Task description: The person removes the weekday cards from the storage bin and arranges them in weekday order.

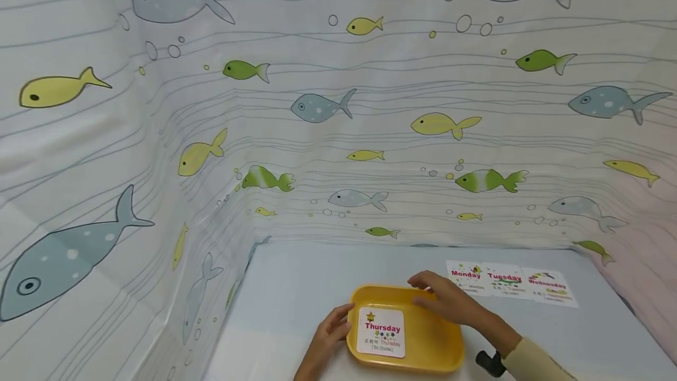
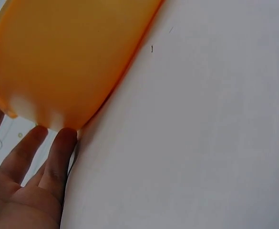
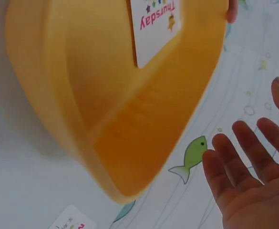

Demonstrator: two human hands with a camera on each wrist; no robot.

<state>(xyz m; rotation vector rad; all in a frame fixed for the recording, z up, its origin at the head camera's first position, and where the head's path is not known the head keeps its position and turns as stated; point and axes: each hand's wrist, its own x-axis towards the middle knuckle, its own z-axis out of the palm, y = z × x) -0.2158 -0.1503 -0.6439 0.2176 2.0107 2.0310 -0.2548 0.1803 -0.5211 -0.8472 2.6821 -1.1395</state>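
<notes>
A yellow plastic tray (image 1: 433,343) stands on the table in the head view. One card printed "Thursday" (image 1: 381,348) lies flat in its left part. My left hand (image 1: 327,338) is at the tray's left end; in the left wrist view, the nearly straight fingertips (image 2: 65,136) touch the tray wall (image 2: 67,62). Over the tray's far right edge, my right hand (image 1: 448,300) is held with fingers spread and slightly bent. The right wrist view shows nothing in that hand (image 3: 253,186), apart from the tray (image 3: 125,162).
Behind and right of the tray, "Monday" (image 1: 466,280), "Tuesday" (image 1: 505,281) and "Wednesday" (image 1: 548,288) cards lie in a row on the pale table (image 1: 285,287). A fish-printed curtain (image 1: 317,151) surrounds the table at the back and sides.
</notes>
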